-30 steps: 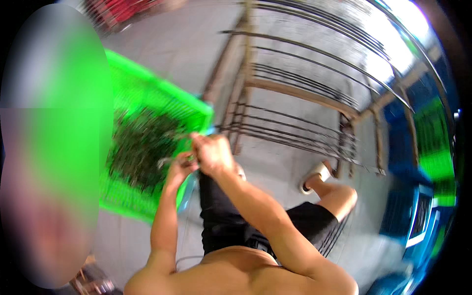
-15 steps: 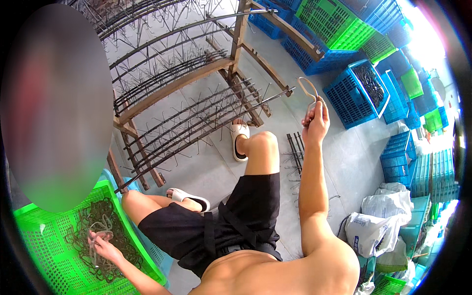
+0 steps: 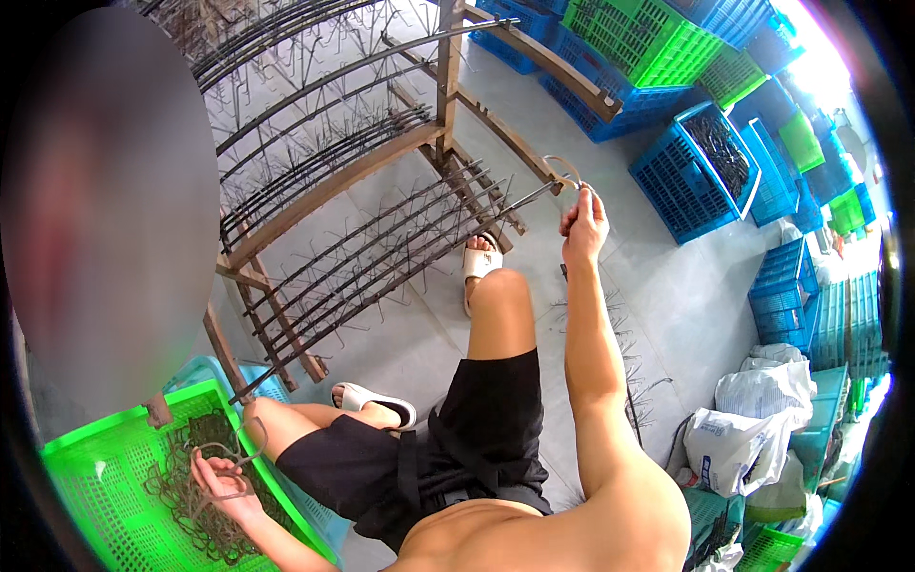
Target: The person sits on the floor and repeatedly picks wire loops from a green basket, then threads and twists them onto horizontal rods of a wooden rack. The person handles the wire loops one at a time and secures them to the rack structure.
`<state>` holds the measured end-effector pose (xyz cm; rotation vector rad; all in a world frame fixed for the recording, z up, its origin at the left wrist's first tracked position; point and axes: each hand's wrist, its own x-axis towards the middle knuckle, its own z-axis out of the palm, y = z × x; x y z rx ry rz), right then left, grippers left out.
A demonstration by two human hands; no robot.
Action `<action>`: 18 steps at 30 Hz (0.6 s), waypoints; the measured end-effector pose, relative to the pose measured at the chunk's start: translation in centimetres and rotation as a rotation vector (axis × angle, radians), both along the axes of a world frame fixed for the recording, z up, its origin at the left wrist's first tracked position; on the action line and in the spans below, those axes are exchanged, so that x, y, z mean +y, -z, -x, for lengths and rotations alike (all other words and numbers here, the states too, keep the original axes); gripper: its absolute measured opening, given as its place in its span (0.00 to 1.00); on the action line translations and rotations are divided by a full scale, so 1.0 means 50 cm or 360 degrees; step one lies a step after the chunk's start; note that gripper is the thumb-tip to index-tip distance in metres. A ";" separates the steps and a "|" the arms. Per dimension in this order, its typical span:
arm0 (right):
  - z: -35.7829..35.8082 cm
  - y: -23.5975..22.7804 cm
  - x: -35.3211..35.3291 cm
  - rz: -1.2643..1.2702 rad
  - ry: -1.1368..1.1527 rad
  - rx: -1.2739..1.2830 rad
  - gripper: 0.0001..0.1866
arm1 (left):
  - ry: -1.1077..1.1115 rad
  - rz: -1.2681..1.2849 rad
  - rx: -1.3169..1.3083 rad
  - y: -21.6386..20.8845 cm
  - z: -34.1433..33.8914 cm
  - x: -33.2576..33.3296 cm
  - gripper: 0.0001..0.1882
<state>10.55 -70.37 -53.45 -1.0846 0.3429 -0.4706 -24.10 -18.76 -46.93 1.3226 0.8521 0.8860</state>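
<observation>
My right hand is raised at the right end of the rack's lowest front rod, its fingers pinched on a thin tan curved loop. The loop is beside the rod's tip; I cannot tell whether they touch. Lower left, my left hand is closed on thin grey-brown loops above a green crate. Inside this crate lies a tangled heap of similar loops. Before me stands a wooden rack carrying rows of dark rods with many thin wire hooks.
Further hooked rods lie on the floor beside my right arm. A blue crate of dark pieces stands at right, near stacked blue and green crates. White sacks rest at lower right. A blurred patch hides the far left.
My right hand has moved left with the loop, up to the rod's end. My left hand has lifted slightly and shifted right with its loops. The view has turned a little.
</observation>
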 end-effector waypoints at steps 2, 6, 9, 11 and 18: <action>-0.026 0.022 -0.009 0.0081 -0.0017 0.0041 0.10 | 0.0055 0.0046 0.0078 -0.009 -0.013 -0.011 0.18; -0.035 0.043 0.016 0.0031 -0.0116 0.0050 0.11 | 0.0038 0.0020 0.0071 0.001 -0.015 -0.012 0.18; -0.048 0.041 0.020 -0.0071 -0.0215 0.0055 0.10 | 0.0069 0.0036 0.0011 0.006 -0.021 -0.015 0.18; -0.046 0.027 0.033 -0.0090 -0.0314 0.0105 0.10 | 0.0130 0.0052 -0.0018 0.009 -0.030 -0.014 0.17; -0.021 0.024 0.080 -0.0145 -0.0504 0.0137 0.11 | 0.0171 0.0117 -0.0106 0.029 -0.051 -0.037 0.17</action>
